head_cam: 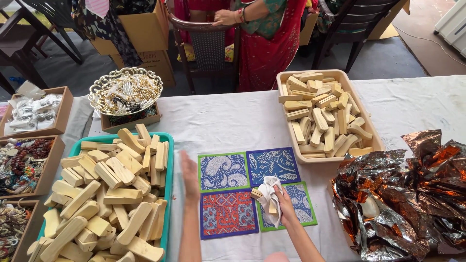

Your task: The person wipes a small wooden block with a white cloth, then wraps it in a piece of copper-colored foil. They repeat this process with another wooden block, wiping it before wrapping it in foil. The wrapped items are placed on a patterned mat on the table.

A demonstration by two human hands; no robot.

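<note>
My right hand (285, 204) grips a small wooden block wrapped in a white cloth (269, 193), held over a green-edged blue patterned mat (302, 204). My left hand (189, 173) is flat and open, fingers together, hovering over the white tablecloth (228, 121) between the teal tray (168, 194) and the mats. It holds nothing. Three more patterned mats lie beside it: a blue paisley one (223, 171), a dark blue leaf one (273, 164) and a red and blue one (227, 213).
The teal tray is heaped with wooden blocks (107, 194). A beige tray (369, 140) holds more blocks. Crumpled copper foil (407, 194) lies right. A gold bowl of beads (125, 91) and wooden jewellery boxes (29, 160) stand left. A person in red (267, 34) stands behind a chair.
</note>
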